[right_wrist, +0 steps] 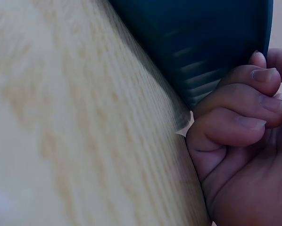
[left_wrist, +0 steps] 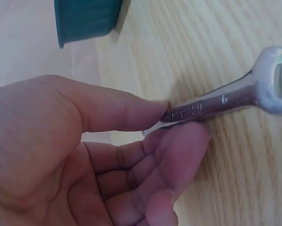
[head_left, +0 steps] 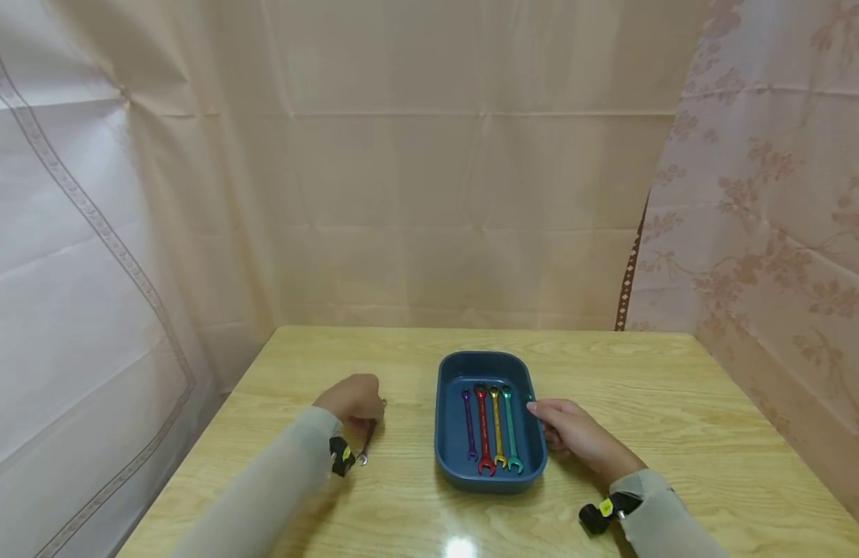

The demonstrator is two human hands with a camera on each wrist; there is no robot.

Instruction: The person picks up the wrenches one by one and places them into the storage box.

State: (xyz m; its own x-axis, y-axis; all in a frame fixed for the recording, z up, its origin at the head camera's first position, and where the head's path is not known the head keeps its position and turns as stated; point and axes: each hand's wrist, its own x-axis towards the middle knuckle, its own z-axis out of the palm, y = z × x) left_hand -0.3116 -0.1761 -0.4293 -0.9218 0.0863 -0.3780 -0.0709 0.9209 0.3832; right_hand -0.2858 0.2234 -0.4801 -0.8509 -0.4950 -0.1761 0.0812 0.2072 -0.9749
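My left hand pinches a combination wrench between thumb and fingers, left of a blue tray. Dark lettering covers the shank, and its shiny open end points away from the hand in the left wrist view. With thumb and curled fingers, my right hand grips the tray's right rim. Inside the tray, a purple wrench, a red wrench, a gold wrench and a green wrench lie side by side, open ends toward me.
The tray stands on a light wooden table. A beige cloth hangs behind the table, with a white cloth on the left and a flowered one on the right. Both wrists carry small black cameras.
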